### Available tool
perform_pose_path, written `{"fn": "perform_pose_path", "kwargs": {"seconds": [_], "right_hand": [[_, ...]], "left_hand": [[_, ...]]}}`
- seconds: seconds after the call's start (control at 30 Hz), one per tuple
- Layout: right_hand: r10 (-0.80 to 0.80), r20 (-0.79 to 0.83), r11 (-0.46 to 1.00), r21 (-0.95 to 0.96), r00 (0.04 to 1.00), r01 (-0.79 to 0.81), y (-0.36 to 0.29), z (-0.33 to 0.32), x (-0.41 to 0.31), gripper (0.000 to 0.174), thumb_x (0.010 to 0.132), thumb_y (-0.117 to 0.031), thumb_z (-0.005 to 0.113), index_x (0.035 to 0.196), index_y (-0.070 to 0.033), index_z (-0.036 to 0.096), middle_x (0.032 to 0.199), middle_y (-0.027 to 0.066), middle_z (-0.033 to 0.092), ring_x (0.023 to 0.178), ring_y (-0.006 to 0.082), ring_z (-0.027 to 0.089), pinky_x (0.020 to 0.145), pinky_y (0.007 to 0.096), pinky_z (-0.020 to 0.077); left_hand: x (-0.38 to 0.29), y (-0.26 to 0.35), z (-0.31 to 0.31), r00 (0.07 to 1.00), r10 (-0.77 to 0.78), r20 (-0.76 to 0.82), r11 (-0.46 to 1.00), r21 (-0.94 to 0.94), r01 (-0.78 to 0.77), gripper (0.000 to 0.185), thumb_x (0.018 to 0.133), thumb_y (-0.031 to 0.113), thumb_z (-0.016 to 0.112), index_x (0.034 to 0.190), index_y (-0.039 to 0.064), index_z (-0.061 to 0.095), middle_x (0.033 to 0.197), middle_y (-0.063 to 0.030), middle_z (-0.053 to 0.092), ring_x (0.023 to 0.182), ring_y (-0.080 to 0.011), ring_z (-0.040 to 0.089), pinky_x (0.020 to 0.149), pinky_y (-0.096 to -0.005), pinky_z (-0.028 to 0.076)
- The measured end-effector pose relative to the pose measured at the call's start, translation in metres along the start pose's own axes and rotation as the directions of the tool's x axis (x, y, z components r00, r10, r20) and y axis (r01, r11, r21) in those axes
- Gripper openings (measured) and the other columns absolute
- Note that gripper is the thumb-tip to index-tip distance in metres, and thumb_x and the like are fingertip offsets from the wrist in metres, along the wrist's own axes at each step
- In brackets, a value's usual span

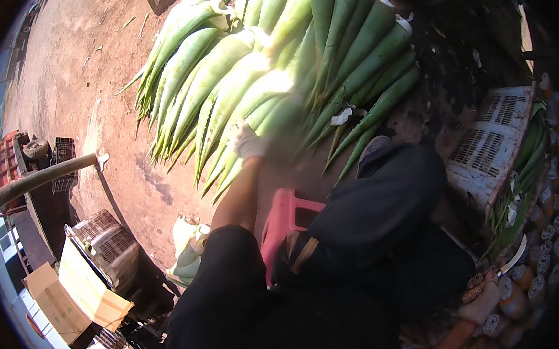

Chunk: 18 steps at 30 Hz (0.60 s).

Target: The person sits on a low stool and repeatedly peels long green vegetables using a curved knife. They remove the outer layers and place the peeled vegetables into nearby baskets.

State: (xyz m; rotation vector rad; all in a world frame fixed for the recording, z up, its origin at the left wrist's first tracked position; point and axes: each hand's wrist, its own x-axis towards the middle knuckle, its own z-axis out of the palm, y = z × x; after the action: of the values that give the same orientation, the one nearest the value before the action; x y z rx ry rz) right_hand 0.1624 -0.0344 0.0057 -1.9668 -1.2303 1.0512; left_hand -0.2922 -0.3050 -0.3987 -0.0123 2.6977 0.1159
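Observation:
My left hand (251,145), in a pale glove, is at the lower part of a large pile of aloe vera leaves (198,86). Its fingers meet a green leaf, but whether they close around it is unclear. Far out to the right, my right hand (483,299), also gloved, grips the handle of a curved knife (515,259), blade pointing up and away. The leaves lie fanned in bunches with their pale cut bases together and their tips toward me. Strong sunlight washes out the middle of the pile.
A pink plastic stool (278,223) stands by my legs. Right of me is a whitish plastic crate (489,135) with green leaves, beside many wrapped orange-coloured objects (516,293). At left are a wooden pole (40,184), another crate (107,242) and an open cardboard box (64,303).

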Motion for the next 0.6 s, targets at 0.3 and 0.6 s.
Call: {"fn": "perform_pose_path", "kwargs": {"seconds": [0.3, 0.6], "right_hand": [[-0.001, -0.063, 0.996, -0.094, 0.998, -0.005, 0.008, 0.043, -0.037, 0.050, 0.094, -0.003, 0.050, 0.144, -0.002, 0.044, 0.083, -0.0015, 0.049, 0.051, 0.0070, 0.043, 0.042, 0.0214, 0.0362], [0.206, -0.110, 0.968, -0.125, 0.972, -0.219, 0.003, 0.052, -0.044, 0.045, 0.095, -0.003, 0.049, 0.137, -0.019, 0.051, 0.080, -0.0034, 0.049, 0.052, 0.0060, 0.044, 0.034, 0.0159, 0.0270]], "left_hand": [[0.058, 0.027, -0.034, 0.990, -0.043, 0.137, 0.999, 0.019, 0.040, 0.098, 0.064, 0.034, 0.084, 0.146, 0.010, 0.037, 0.146, -0.0177, 0.044, 0.136, -0.0297, 0.045, 0.112, -0.0428, 0.039], [0.052, 0.024, -0.016, 0.997, 0.062, -0.036, 0.995, 0.084, -0.059, 0.084, 0.070, 0.037, 0.079, 0.140, 0.009, 0.042, 0.128, -0.0181, 0.057, 0.121, -0.0356, 0.057, 0.109, -0.0471, 0.039]]}}
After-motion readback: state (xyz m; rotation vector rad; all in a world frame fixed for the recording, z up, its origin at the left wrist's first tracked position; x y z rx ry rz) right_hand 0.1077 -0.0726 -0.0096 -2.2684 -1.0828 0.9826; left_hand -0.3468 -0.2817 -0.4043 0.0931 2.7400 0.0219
